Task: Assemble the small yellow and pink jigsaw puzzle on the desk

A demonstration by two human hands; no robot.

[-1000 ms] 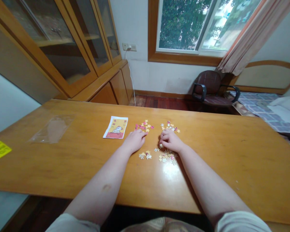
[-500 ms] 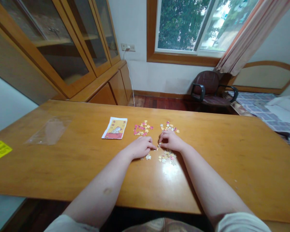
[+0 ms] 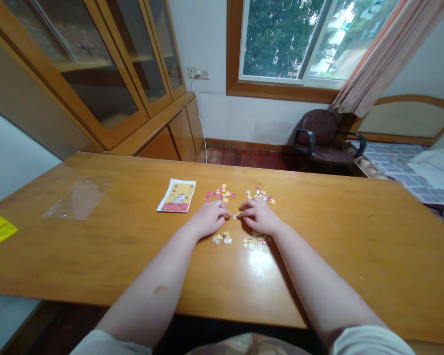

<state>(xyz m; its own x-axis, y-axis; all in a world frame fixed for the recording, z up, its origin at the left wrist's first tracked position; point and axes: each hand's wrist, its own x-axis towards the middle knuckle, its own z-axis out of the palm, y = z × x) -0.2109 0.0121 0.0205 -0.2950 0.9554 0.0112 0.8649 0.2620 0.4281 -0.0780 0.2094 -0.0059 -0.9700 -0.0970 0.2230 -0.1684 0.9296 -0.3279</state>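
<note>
Puzzle piece in the middle

Positioning seems to be the step: left hand and right hand, both loosely curled, flank it on the wooden table; whether either grips it cannot be told. Next probably calls for light, steady contact. Four piles and a picture card lie around; beyond stand a cabinet, window and chair.

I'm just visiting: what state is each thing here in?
Left hand: fingers bent, near the middle puzzle bit.
Right hand: fingers spread, a fingertip at that bit.
Middle puzzle bit: between the two hands.
Other puzzle pieces: loose, in four clusters.
Picture sheet: flat, picture up.
Plastic bag: lying flat.
Cabinet doors: shut.
Plug: plugged in.
Curtain: drawn aside.
</note>
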